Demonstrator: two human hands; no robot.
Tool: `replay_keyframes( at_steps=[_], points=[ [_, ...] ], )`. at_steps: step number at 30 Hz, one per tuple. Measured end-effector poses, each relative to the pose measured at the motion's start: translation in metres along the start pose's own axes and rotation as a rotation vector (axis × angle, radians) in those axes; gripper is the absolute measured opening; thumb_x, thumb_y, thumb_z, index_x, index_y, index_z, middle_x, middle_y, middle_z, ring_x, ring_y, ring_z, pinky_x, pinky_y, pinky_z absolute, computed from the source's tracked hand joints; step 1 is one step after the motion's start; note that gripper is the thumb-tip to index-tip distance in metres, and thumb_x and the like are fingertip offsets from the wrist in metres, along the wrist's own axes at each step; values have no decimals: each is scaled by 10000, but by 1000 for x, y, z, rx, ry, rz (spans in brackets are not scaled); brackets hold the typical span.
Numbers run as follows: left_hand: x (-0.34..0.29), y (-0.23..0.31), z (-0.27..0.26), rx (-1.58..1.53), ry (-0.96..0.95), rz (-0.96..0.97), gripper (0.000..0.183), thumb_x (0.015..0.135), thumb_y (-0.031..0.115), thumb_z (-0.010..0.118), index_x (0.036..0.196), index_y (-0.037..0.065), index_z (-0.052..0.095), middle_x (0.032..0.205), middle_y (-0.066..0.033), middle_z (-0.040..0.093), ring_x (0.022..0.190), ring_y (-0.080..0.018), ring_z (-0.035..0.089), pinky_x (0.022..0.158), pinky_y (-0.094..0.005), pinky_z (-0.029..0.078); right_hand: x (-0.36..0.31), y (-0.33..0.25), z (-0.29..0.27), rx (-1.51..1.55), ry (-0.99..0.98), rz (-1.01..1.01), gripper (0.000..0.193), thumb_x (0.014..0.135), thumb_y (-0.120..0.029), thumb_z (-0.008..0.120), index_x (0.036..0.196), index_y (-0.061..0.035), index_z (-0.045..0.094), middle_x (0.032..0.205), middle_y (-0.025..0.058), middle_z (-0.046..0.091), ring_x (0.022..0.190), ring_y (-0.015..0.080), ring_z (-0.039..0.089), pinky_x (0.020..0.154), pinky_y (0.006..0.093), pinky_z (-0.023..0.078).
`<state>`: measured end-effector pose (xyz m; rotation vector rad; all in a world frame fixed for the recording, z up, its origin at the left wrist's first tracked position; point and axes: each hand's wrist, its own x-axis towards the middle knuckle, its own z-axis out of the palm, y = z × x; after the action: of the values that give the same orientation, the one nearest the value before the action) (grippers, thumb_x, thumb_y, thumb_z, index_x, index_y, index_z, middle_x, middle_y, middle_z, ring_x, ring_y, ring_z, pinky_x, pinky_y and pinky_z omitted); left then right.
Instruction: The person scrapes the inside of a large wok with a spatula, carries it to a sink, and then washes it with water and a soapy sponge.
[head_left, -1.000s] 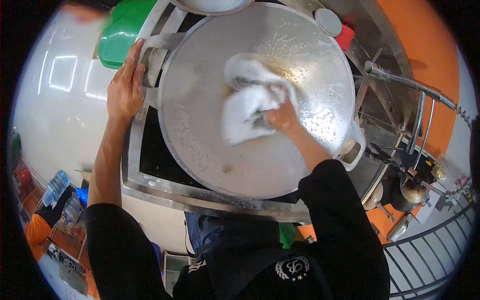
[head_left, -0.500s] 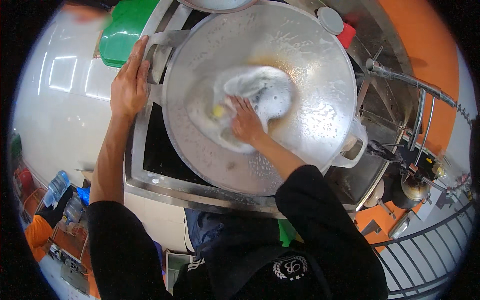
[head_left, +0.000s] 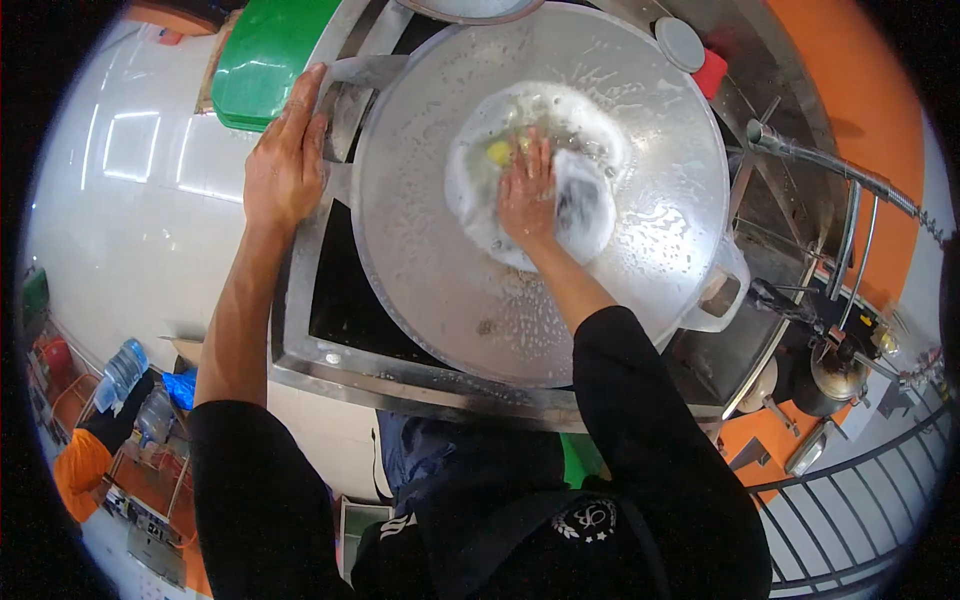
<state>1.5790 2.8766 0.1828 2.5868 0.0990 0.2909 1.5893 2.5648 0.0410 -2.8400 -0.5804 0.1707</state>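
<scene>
A big silvery wok (head_left: 420, 290) sits on the stove with soapy water and white suds (head_left: 590, 180) in its bowl. My left hand (head_left: 285, 180) is closed round the wok's left loop handle (head_left: 365, 70), fingers pointing away from me. My right hand (head_left: 528, 200) lies palm down in the suds, fingers stretched out and somewhat apart. A small yellow piece (head_left: 498, 152), perhaps a sponge, shows in the foam beside its fingers. Whether anything is under that palm, I cannot tell.
A metal stove frame (head_left: 430, 395) surrounds the wok. A green bin (head_left: 270, 60) stands at the far left. Another pan (head_left: 470, 8) is at the back, near a round grey lid (head_left: 680, 44) and a red object (head_left: 711, 74). A hose spout (head_left: 800, 150) reaches in from the right.
My right hand has moved away from me through the water, its fingers now pointing more straight ahead. The suds have swirled, and the yellow piece has shifted along. My left hand stays on the handle.
</scene>
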Motion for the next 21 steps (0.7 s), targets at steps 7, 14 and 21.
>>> replay_keyframes(
  at_steps=[7, 14, 21],
  points=[
    [0, 1, -4, -43, 4, 25, 469, 954, 163, 448, 1419, 192, 393, 1385, -99, 485, 1172, -340, 539, 937, -416, 464, -68, -18, -17, 114, -306, -66, 674, 853, -158, 502, 1468, -52, 246, 1530, 199, 180, 1417, 389, 157, 1159, 513, 127],
    [0, -6, -5, -66, 17, 100, 489, 934, 116, 452, 1418, 124, 384, 1395, -118, 472, 1176, -356, 529, 950, -418, 454, -144, -50, -45, 207, -402, 43, 652, 870, -179, 484, 1444, 11, 241, 1486, 237, 239, 1380, 417, 216, 1148, 517, 151],
    [0, -8, -3, -46, -1, 93, 516, 926, 116, 450, 1433, 128, 354, 1423, -108, 442, 1173, -364, 527, 953, -431, 451, -145, -112, -41, 453, -407, 192, 616, 890, -214, 483, 1431, -7, 274, 1492, 265, 211, 1386, 436, 198, 1126, 534, 185]
  ],
)
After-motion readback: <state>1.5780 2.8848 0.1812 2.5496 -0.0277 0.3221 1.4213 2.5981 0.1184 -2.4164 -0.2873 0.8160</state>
